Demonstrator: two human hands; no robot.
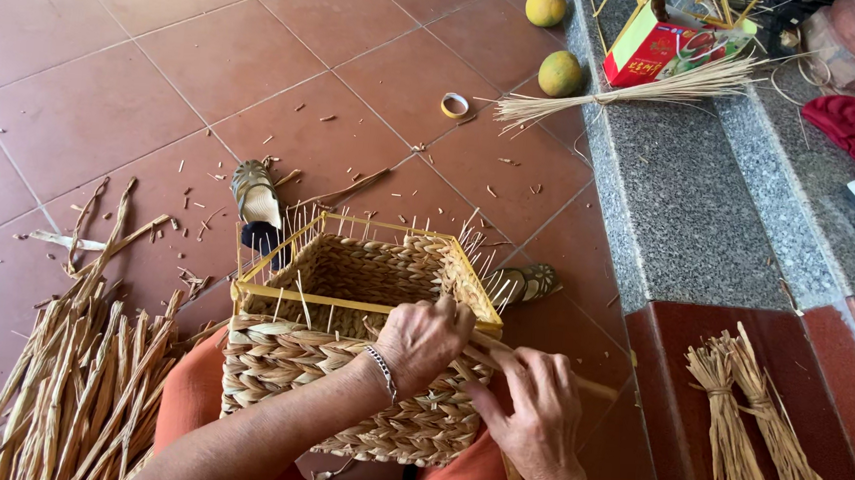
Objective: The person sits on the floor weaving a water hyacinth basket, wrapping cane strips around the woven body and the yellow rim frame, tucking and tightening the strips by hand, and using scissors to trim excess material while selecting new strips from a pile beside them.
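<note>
Gripping the woven basket (359,366) at its yellow-framed rim, the left hand (422,342) closes over the weave. Just beside it, the right hand (534,413) pinches a straw strand (588,386) between curled fingers.

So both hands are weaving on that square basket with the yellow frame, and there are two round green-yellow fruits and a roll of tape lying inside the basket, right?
Not quite. The two fruits and the roll of tape lie on the tiled floor well beyond the basket, not inside it, as the head view shows. The rest holds: the left hand and right hand are both on the yellow-framed basket.
</note>
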